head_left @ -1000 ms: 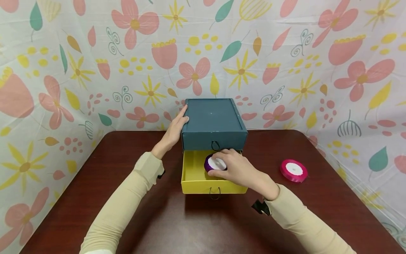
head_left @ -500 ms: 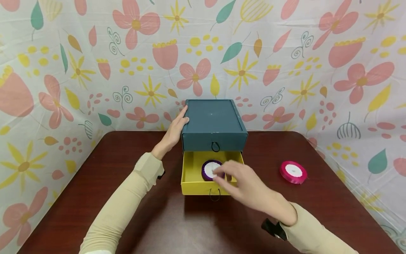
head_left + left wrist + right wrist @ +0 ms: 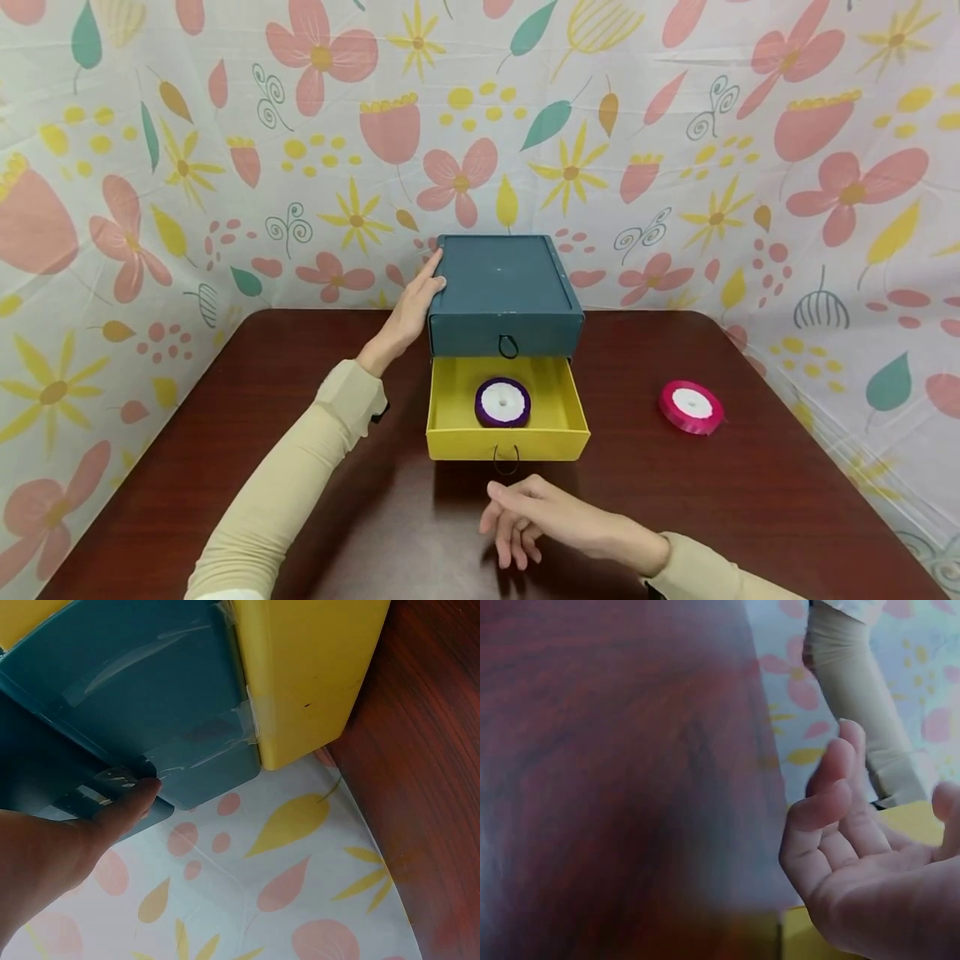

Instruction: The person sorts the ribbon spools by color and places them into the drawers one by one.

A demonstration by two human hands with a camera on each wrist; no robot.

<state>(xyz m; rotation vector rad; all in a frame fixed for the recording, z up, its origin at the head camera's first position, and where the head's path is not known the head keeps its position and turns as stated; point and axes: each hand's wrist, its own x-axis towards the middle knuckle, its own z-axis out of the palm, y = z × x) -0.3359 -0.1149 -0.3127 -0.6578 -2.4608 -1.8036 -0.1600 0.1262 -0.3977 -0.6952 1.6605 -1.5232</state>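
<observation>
In the head view, a roll of purple ribbon [image 3: 502, 402] with a white face lies in the pulled-out yellow drawer [image 3: 465, 445]. Above that drawer sits the blue-grey drawer box [image 3: 498, 283], its front closed and fitted with a black loop. My left hand [image 3: 408, 315] rests along the box's left side; the left wrist view shows the thumb [image 3: 131, 806] against the blue-grey wall. Just in front of the yellow drawer, my right hand [image 3: 551, 518] is in the air over the table, fingers loosely bent and holding nothing. The right wrist view shows its palm [image 3: 870, 877] bare.
A roll of pink ribbon [image 3: 692, 407] lies on the dark red-brown table [image 3: 637, 467], right of the drawers. A black loop pull [image 3: 506, 460] hangs on the yellow drawer's front. Behind the table hangs a flower-patterned cloth [image 3: 300, 167].
My right hand has let go of the purple ribbon roll, leaving it in the yellow drawer, and has come out toward me, below the drawer front. The left hand has stayed in place.
</observation>
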